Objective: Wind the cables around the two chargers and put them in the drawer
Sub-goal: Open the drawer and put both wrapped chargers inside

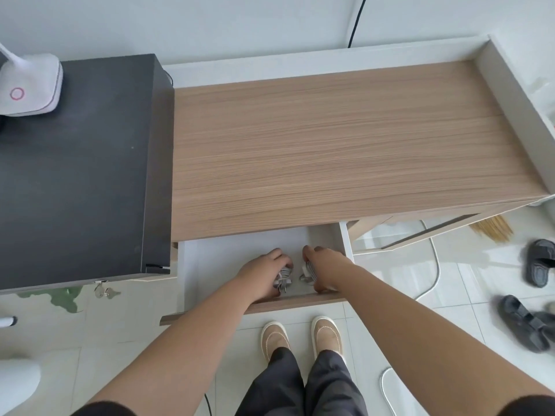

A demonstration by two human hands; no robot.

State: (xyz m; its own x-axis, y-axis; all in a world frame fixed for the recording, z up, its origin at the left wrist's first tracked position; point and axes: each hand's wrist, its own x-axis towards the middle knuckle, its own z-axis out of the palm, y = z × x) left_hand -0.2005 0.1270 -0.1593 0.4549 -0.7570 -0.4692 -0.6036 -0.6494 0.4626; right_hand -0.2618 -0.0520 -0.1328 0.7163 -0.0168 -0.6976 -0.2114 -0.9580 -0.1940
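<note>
Hands half-hide 2 wound chargers inside the drawer [189, 265]: left hand [264, 273] grips 1 charger [283, 282], right hand [322, 270] the other charger [307, 273].

Desk top [345, 151] is light brown with a streaky wood grain, drawer [210, 253] is white inside. Cabinet [81, 175] next to it is dark grey-black. Both chargers [283, 280] are white with grey striped cables. Shoes [274, 336] are tan, trousers [300, 385] dark grey.

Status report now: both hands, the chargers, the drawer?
Left hand grips wound charger. Right hand grips second charger. Both inside open drawer. Nothing in the way.
</note>
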